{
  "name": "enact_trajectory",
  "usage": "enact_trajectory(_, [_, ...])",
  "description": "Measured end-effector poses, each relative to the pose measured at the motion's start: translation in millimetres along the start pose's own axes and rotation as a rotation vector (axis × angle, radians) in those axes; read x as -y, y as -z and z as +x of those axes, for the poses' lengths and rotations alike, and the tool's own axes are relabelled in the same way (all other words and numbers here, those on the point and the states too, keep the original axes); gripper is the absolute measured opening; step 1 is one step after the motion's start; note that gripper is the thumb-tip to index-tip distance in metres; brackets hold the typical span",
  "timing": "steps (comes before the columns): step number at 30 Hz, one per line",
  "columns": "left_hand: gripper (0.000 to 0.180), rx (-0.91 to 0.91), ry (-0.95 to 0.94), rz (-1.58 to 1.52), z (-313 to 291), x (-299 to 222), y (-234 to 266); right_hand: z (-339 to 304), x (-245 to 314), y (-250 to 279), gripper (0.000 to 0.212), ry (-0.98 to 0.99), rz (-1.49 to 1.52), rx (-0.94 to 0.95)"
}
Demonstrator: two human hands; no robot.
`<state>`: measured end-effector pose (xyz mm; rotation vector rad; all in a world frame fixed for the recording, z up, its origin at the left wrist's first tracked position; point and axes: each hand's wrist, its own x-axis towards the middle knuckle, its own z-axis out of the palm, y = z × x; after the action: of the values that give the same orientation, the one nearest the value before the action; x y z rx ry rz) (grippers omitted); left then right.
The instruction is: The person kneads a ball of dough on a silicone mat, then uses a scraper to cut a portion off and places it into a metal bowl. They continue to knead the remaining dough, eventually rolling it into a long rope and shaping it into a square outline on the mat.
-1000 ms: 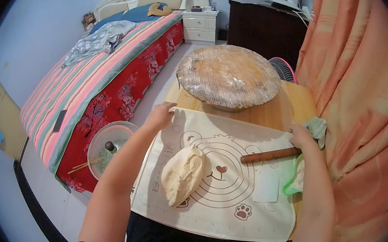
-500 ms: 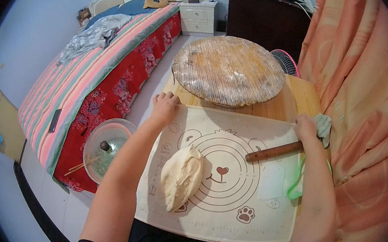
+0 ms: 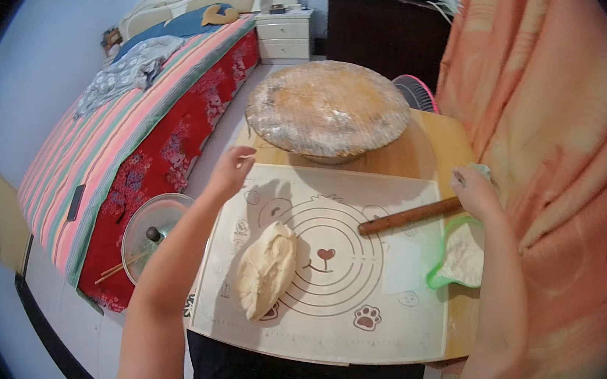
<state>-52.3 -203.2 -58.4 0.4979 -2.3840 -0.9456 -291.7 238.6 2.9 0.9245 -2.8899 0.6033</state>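
Observation:
A cream baking mat (image 3: pixel 408 319) with a brown bear face and rings lies on the wooden table. On its left half rests a long lump of pale dough (image 3: pixel 265 270). My left hand (image 3: pixel 234 167) hovers by the far left corner, its fingers loosely bent and apart, holding nothing. Near the far right corner my right hand (image 3: pixel 475 190) is raised, fingers bent, with nothing visible in them. Below it a brown rolling pin (image 3: pixel 408 217) lies slantwise across the mat. A green-rimmed container of flour (image 3: pixel 463 254) sits at the right edge, partly behind my right forearm.
A large round, flour-dusted woven lid (image 3: pixel 327 107) covers something behind the mat on the table (image 3: pixel 442 141). A clear bowl (image 3: pixel 138 228) with chopsticks (image 3: pixel 110 273) stands at the left, beside the bed (image 3: pixel 99 161). Orange curtains (image 3: pixel 547 126) hang on the right, near a cloth (image 3: pixel 482 169).
Both hands have let go of the mat's far corners and lifted off it. The view has shifted, and more of the flour container shows. The dough and rolling pin keep their places on the mat.

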Motion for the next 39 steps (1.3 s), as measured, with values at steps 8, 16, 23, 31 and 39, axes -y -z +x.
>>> enact_trajectory(8, [0.030, 0.321, 0.221, -0.340, -110, -66, 58, -133, -11, 36, 0.038, 0.043, -0.046, 0.092])
enact_trajectory(16, [0.024, 0.191, 0.123, -0.330, -166, -85, 62, -130, -16, 1, 0.040, 0.046, -0.083, 0.260])
enact_trajectory(23, [0.023, 0.143, 0.178, -0.417, -190, -95, 71, -122, -17, 3, 0.030, -0.224, 0.390, 0.196])
enact_trajectory(31, [0.033, 0.109, 0.173, -0.420, -199, -72, 49, -102, 149, -66, 0.029, 0.131, 0.711, 0.221])
enact_trajectory(39, [0.085, 0.115, -0.131, 0.510, -231, -105, -3, -140, 185, -150, 0.062, 0.310, 0.038, 0.312])
